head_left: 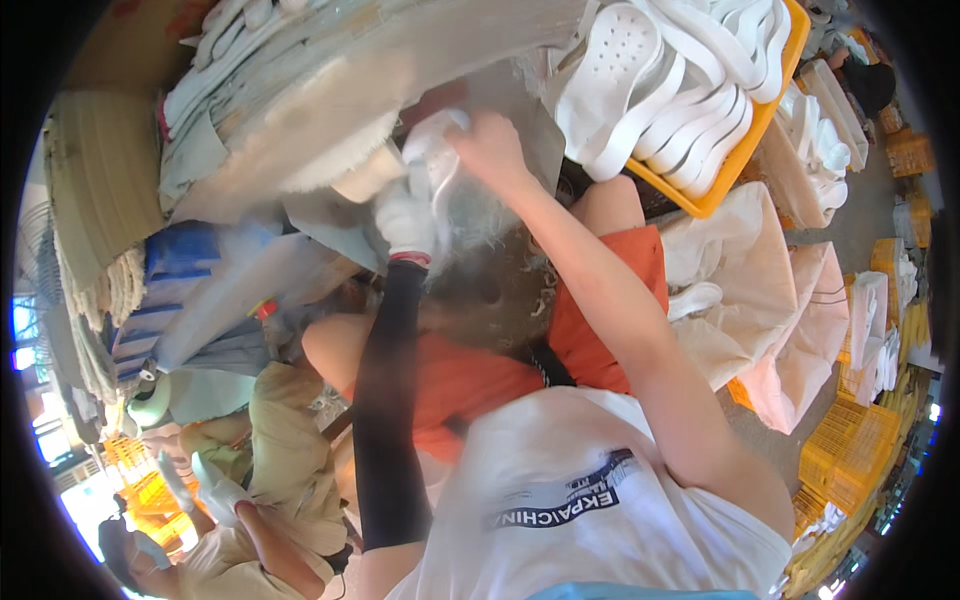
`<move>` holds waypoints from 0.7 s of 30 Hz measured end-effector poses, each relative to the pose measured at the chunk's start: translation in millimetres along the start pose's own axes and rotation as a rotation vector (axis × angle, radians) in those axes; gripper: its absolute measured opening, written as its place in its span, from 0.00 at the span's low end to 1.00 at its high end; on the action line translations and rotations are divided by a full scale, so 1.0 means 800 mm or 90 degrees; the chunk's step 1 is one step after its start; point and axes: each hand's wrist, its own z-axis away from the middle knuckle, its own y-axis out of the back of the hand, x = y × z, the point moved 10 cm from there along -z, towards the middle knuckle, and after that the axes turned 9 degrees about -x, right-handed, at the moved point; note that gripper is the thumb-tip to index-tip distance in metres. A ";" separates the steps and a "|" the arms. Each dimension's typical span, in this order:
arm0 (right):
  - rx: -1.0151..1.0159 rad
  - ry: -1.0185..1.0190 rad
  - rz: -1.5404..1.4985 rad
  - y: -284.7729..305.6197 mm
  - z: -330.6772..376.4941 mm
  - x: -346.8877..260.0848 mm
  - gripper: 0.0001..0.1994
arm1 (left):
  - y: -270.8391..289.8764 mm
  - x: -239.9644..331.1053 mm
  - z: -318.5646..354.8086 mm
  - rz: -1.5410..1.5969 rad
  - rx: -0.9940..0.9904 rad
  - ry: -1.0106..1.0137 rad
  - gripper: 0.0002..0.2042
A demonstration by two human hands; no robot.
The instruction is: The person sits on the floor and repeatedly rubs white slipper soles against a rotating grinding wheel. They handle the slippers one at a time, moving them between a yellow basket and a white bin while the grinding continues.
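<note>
A white foam shoe piece (436, 150), blurred and dusted, is held up between my two hands. My left hand (404, 218), in a white glove below a black sleeve, closes on its lower left side; the fingers are partly smeared. My bare right hand (488, 150) grips its upper right edge with bent fingers. Just left of the piece, close to the glove, is a cream-coloured rounded block or wheel (370, 175), whose kind I cannot make out. White shavings (480, 225) hang and lie beneath the piece.
A yellow crate (705, 203) of white shoe soles (612, 50) stands at the upper right. A dusty grey-white cover (300, 130) spans the upper left. Pale sacks (735, 280) lie to the right, more yellow crates (850, 450) beyond. A gloved co-worker (250, 540) sits at the lower left.
</note>
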 end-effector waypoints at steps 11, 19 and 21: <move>0.095 0.095 0.050 0.076 0.161 -0.024 0.29 | -0.116 0.074 -0.023 1.029 -0.264 0.031 0.22; 0.026 0.146 -0.168 0.042 0.113 -0.045 0.20 | -0.045 -0.012 -0.048 0.719 -0.155 0.023 0.23; -0.023 0.129 -0.232 0.034 0.096 -0.039 0.17 | 0.002 -0.030 -0.051 0.385 -0.084 -0.025 0.23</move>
